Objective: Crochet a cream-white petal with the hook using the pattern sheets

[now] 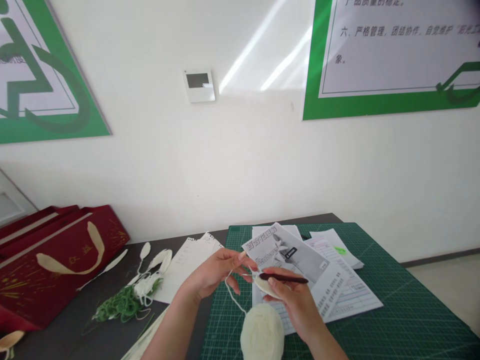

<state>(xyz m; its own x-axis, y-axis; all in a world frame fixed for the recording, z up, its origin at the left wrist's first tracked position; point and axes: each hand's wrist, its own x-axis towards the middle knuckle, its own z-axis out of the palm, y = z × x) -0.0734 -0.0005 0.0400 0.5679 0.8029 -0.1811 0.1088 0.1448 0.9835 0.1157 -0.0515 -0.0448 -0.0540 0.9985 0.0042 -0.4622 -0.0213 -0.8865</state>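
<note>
My right hand is closed on a crochet hook with a dark brown handle, and a cream crocheted piece lies under its fingers. The hook's thin metal tip points left at the work. My left hand pinches near the top of the piece, with white yarn looped over its fingers. That strand runs down to a cream ball of yarn on the green cutting mat, just below both hands.
Printed sheets lie on the mat behind my hands. Left of it, a notebook page, green yarn and white crocheted petals rest on the dark table. Dark red gift bags stand at far left. A white wall rises behind.
</note>
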